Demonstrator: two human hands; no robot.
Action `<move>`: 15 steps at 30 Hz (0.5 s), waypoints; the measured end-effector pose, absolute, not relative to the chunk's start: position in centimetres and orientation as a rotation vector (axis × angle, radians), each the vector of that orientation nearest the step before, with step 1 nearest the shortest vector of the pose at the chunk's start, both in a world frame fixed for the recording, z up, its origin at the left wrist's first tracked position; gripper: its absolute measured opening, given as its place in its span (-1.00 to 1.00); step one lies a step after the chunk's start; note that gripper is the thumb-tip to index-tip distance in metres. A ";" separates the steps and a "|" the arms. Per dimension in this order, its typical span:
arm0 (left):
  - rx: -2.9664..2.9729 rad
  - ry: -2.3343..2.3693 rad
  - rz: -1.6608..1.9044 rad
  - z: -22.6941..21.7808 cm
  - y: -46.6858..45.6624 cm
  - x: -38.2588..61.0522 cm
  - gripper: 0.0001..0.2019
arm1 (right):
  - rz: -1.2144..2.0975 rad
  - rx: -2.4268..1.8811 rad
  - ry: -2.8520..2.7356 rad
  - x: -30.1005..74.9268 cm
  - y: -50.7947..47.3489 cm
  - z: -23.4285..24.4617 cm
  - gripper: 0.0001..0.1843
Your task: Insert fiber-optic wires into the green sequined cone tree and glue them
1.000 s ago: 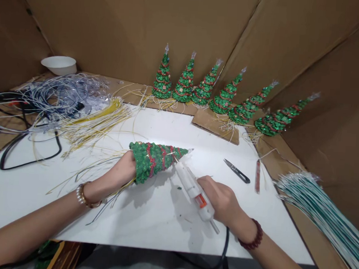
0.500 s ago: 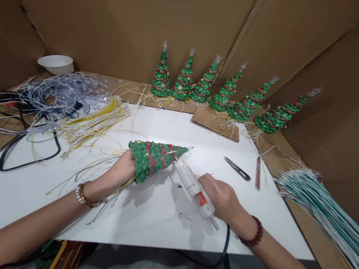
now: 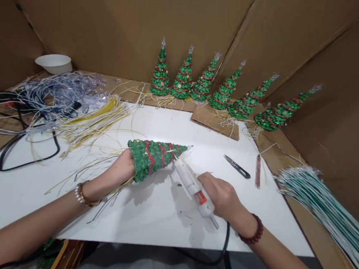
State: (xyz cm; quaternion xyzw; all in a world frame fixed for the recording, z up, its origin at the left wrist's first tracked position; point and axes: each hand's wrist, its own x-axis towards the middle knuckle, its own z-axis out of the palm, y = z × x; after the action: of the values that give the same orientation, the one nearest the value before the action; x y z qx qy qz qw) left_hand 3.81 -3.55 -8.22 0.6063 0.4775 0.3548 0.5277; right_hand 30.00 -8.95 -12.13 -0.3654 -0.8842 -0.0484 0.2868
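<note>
My left hand (image 3: 122, 169) is pushed into the wide end of a green sequinned cone Christmas tree (image 3: 153, 159), which lies on its side with red garland wound around it. My right hand (image 3: 221, 197) grips a white hot glue gun (image 3: 192, 184), its nozzle touching the cone near the narrow tip. Loose yellow-white wire ends trail from under the left wrist. Most of my left fingers are hidden inside the cone.
Several finished cone trees (image 3: 222, 96) stand in a row at the back, on cardboard (image 3: 213, 124). Thread snips (image 3: 237, 167) lie right on the white board (image 3: 160, 231). Wire bundles (image 3: 91, 122) and a black cable (image 3: 27, 160) lie left; a green-white wire bundle (image 3: 319, 203) juts in right.
The whole scene sits slightly higher in the view as my head shifts. Both hands keep their hold, and the glue gun stays at the cone.
</note>
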 end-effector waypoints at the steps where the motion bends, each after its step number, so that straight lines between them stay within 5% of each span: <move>1: 1.455 1.132 0.853 -8.2 -3.5 3.8 -0.63 | -0.132 -0.975 -2.362 30.0 -8.9 -12.1 -0.79; 15: 1.447 1.148 0.856 -8.1 -3.5 3.8 -0.60 | -0.284 -1.181 -2.312 30.7 -8.6 -11.8 -0.83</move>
State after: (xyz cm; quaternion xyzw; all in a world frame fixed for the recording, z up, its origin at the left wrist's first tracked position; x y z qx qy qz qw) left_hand 3.84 -3.50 -8.12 0.6049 0.4800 0.3577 0.5252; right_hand 30.70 -8.63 -11.81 -0.4366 -0.8543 -0.1050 0.2620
